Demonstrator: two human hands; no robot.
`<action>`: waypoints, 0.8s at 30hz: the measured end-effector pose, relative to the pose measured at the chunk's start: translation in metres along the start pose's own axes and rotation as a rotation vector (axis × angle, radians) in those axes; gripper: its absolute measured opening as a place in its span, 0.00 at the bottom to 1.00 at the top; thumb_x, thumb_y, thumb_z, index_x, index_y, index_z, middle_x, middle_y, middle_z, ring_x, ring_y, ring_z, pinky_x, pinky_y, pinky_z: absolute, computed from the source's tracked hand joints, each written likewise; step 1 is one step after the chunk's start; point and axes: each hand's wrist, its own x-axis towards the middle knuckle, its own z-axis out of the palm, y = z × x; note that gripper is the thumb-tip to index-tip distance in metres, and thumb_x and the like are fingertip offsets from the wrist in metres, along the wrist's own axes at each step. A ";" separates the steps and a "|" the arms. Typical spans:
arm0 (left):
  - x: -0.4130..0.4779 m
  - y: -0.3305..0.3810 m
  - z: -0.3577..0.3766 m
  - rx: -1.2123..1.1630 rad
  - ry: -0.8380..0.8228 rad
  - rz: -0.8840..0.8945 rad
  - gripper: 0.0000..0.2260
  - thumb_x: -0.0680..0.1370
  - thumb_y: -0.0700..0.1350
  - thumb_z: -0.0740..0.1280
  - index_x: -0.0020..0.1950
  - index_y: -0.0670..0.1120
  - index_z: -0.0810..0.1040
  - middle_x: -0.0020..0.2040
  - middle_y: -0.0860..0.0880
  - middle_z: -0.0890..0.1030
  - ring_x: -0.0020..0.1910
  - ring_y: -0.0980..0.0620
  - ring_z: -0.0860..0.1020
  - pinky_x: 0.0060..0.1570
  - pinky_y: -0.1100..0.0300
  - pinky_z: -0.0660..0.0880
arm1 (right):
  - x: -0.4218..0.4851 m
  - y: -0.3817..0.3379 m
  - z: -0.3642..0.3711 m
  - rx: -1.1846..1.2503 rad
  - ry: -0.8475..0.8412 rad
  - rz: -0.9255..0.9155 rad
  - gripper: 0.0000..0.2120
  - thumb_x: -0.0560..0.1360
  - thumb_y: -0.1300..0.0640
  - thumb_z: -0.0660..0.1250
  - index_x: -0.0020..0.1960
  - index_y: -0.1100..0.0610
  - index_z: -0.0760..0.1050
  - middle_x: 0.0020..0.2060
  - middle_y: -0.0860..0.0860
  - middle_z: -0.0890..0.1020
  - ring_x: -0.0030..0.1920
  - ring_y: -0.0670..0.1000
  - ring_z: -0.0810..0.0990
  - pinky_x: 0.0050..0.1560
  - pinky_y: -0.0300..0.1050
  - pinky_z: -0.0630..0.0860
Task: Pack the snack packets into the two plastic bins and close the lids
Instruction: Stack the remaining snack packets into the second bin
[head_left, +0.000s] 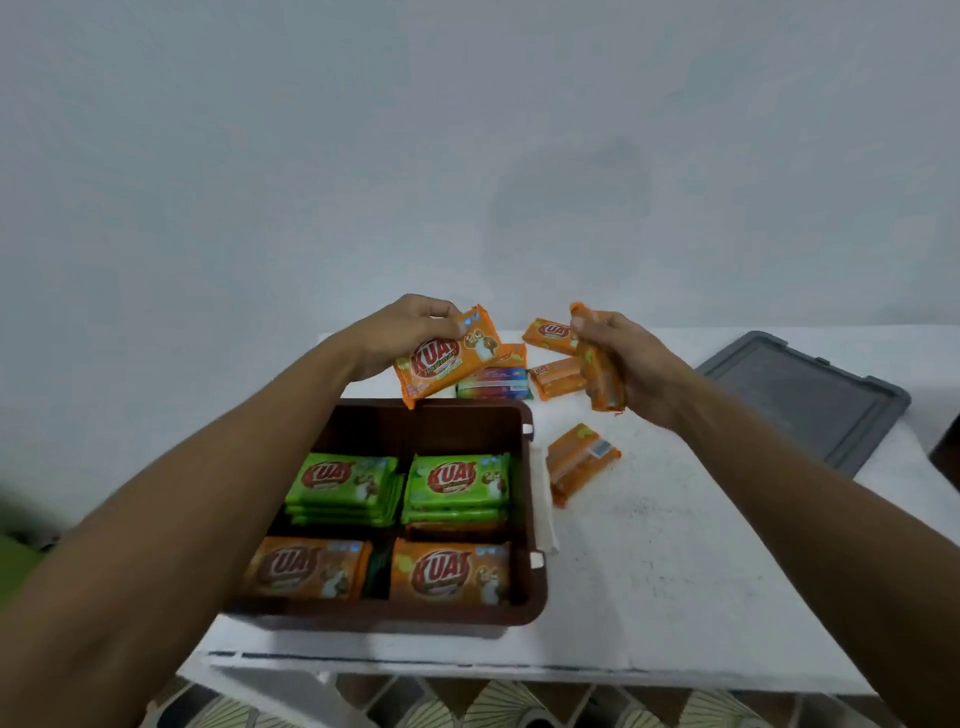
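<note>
A brown plastic bin (535, 525) stands open on the white table (675, 571). Inside lie two stacks of green packets (457, 480) at the back and orange packets (449, 571) at the front. My left hand (410, 330) grips an orange packet (447, 358) above the bin's far edge. My right hand (631, 364) holds another orange packet (602, 374) upright, to the right of the bin. Loose orange packets (579, 462) lie on the table beyond and beside the bin, along with a multicoloured packet (493, 382).
A grey lid (800, 395) lies flat at the table's back right. A pale wall rises directly behind the table. The table's front edge (467, 662) runs just below the bin, with patterned floor beneath.
</note>
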 end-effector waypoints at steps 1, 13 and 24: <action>-0.010 -0.004 -0.007 0.014 -0.019 -0.001 0.08 0.78 0.46 0.69 0.53 0.43 0.80 0.45 0.45 0.84 0.40 0.49 0.83 0.38 0.60 0.78 | -0.007 -0.002 0.013 0.006 -0.029 0.004 0.20 0.74 0.53 0.71 0.60 0.57 0.67 0.44 0.53 0.79 0.33 0.50 0.77 0.28 0.43 0.74; -0.081 -0.048 -0.052 0.133 -0.240 0.032 0.09 0.77 0.45 0.70 0.55 0.44 0.80 0.50 0.40 0.84 0.45 0.45 0.81 0.49 0.51 0.76 | -0.051 0.014 0.114 0.227 -0.170 0.074 0.16 0.82 0.56 0.57 0.62 0.66 0.73 0.57 0.62 0.82 0.56 0.57 0.83 0.63 0.53 0.76; -0.097 -0.088 -0.048 0.616 -0.355 0.143 0.17 0.78 0.47 0.69 0.66 0.52 0.76 0.54 0.52 0.84 0.48 0.54 0.83 0.50 0.50 0.81 | -0.051 0.029 0.152 -1.378 -0.168 -0.300 0.17 0.74 0.50 0.72 0.59 0.53 0.74 0.52 0.51 0.78 0.53 0.52 0.77 0.46 0.43 0.71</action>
